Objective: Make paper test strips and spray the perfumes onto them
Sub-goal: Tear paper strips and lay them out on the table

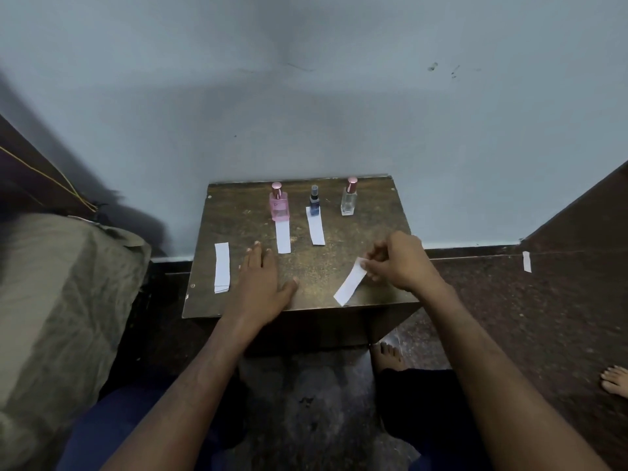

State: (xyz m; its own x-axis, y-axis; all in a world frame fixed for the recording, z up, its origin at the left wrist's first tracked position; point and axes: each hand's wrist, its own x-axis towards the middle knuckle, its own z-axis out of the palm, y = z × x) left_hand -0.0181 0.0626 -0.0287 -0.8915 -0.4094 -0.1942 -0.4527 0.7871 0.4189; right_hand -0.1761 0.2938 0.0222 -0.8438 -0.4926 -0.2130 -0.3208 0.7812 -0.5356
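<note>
Three perfume bottles stand along the back of a small dark table: a pink bottle, a small blue bottle and a clear bottle. One white paper strip lies in front of the pink bottle, another strip in front of the blue one. A stack of strips lies at the table's left edge. My right hand pinches the end of a loose strip near the front edge. My left hand rests flat on the table, fingers spread.
A grey-blue wall rises right behind the table. A bed with an olive cover stands at the left. Dark stone floor lies to the right, with a paper scrap and another person's foot. My own foot shows below the table.
</note>
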